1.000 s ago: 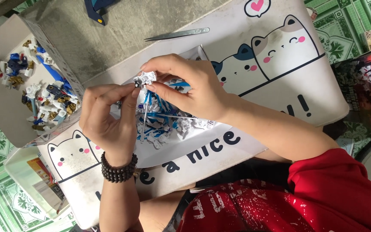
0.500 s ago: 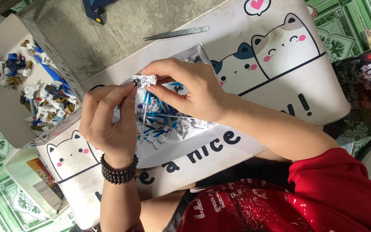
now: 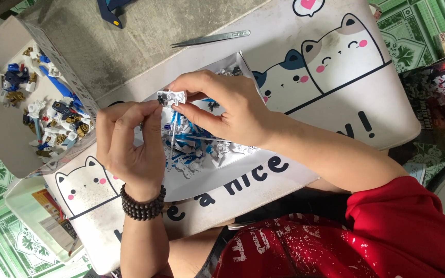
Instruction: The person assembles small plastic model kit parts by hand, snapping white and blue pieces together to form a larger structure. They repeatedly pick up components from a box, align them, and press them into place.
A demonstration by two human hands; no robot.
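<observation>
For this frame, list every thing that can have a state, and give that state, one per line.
small white plastic part: held up between both hands' fingertips.
left hand: pinching the part, beaded bracelet on its wrist.
right hand: gripping the part from above.
pile of white and blue parts: loose on a white sheet.
tweezers: lying flat, untouched.
cardboard box: open, holding loose pieces.
</observation>
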